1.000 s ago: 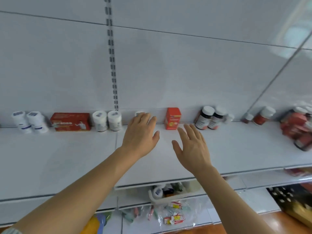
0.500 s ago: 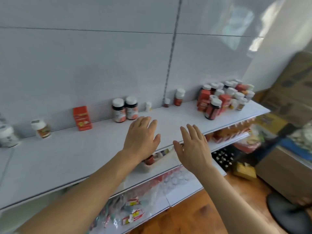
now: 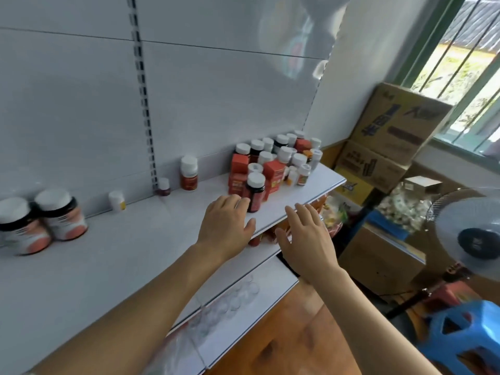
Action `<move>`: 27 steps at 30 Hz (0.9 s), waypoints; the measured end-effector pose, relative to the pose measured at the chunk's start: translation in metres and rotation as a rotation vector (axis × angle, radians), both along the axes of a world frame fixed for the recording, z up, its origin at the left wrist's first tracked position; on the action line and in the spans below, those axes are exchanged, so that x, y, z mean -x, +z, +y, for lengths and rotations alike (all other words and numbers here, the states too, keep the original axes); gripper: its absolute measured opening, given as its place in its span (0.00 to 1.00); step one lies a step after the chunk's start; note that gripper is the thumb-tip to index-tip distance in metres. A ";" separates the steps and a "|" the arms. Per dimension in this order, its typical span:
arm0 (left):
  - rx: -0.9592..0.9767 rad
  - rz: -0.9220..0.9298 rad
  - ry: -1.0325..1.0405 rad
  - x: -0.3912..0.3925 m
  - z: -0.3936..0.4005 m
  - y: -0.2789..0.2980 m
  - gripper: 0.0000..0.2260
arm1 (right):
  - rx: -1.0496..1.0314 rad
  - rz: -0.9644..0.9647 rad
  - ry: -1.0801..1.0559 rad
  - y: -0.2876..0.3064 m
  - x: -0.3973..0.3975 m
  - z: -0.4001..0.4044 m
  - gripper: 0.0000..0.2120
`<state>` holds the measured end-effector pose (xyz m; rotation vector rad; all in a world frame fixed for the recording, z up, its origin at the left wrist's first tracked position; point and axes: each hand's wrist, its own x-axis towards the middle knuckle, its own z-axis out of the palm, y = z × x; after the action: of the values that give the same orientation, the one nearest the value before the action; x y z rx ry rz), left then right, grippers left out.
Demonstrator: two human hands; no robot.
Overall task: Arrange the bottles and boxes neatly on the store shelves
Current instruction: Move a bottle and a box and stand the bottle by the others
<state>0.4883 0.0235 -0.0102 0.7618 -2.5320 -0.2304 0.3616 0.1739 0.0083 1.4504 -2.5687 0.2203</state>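
Both hands were empty, fingers straight. The left hand (image 3: 226, 226) hovered at seven o'clock of the dark white-capped plastic bottle (image 3: 255, 192), likely to grasp it; the right hand (image 3: 307, 236) waited beyond the white metal shelf (image 3: 108, 261) edge. The jumbled red cardboard boxes (image 3: 239, 173) crowded the shelf's two o'clock end, unsorted.

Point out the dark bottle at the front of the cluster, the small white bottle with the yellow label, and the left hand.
dark bottle (image 3: 254, 194), head view, on its dark body below the white cap.
small white bottle (image 3: 117, 200), head view, mid body.
left hand (image 3: 226, 226), head view, back of the hand.
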 end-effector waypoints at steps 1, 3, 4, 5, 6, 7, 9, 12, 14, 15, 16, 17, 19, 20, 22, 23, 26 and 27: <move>0.000 0.002 -0.003 0.014 -0.006 0.001 0.21 | -0.005 -0.002 -0.005 0.001 0.015 -0.006 0.29; -0.006 0.003 0.005 0.039 -0.018 0.001 0.21 | -0.002 0.009 -0.002 -0.001 0.043 -0.018 0.29; -0.016 0.001 0.014 0.049 -0.023 0.001 0.21 | -0.006 0.010 0.008 -0.003 0.054 -0.025 0.28; -0.026 -0.005 0.024 0.057 -0.027 0.000 0.21 | -0.015 -0.001 0.023 -0.007 0.063 -0.031 0.28; -0.029 -0.015 0.036 0.064 -0.031 -0.002 0.21 | -0.018 -0.019 0.042 -0.011 0.070 -0.037 0.28; -0.023 -0.028 0.051 0.071 -0.036 -0.003 0.22 | -0.015 -0.034 0.066 -0.015 0.078 -0.043 0.28; -0.018 -0.044 0.090 0.086 -0.046 -0.006 0.23 | -0.007 -0.040 0.114 -0.020 0.096 -0.058 0.27; -0.052 -0.039 0.132 0.106 -0.056 -0.014 0.25 | -0.011 -0.055 0.176 -0.030 0.128 -0.085 0.27; -0.079 -0.041 0.153 0.117 -0.059 -0.020 0.27 | -0.003 -0.073 0.228 -0.037 0.148 -0.103 0.27; -0.097 -0.035 0.172 0.123 -0.061 -0.022 0.28 | 0.004 -0.078 0.259 -0.039 0.157 -0.112 0.27; -0.120 -0.027 0.194 0.129 -0.062 -0.025 0.28 | 0.013 -0.085 0.297 -0.041 0.166 -0.121 0.27; -0.139 -0.019 0.215 0.134 -0.062 -0.026 0.28 | 0.017 -0.096 0.339 -0.043 0.174 -0.129 0.26; -0.152 -0.011 0.257 0.145 -0.061 -0.027 0.25 | 0.021 -0.109 0.431 -0.047 0.189 -0.144 0.23; -0.161 -0.003 0.281 0.150 -0.059 -0.027 0.22 | 0.026 -0.125 0.475 -0.049 0.195 -0.151 0.22; -0.186 0.022 0.330 0.156 -0.058 -0.027 0.18 | 0.041 -0.165 0.553 -0.057 0.204 -0.162 0.19; -0.198 0.033 0.354 0.157 -0.057 -0.026 0.17 | 0.047 -0.165 0.592 -0.060 0.207 -0.167 0.17; -0.231 0.072 0.399 0.154 -0.057 -0.026 0.17 | 0.044 -0.158 0.643 -0.068 0.210 -0.177 0.13; -0.252 0.078 0.409 0.153 -0.057 -0.026 0.17 | 0.051 -0.167 0.640 -0.070 0.209 -0.179 0.12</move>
<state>0.3348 -0.0332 -0.0359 1.3174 -2.2360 -0.4332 0.1528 -0.0053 -0.0618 2.2705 -2.0974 0.5032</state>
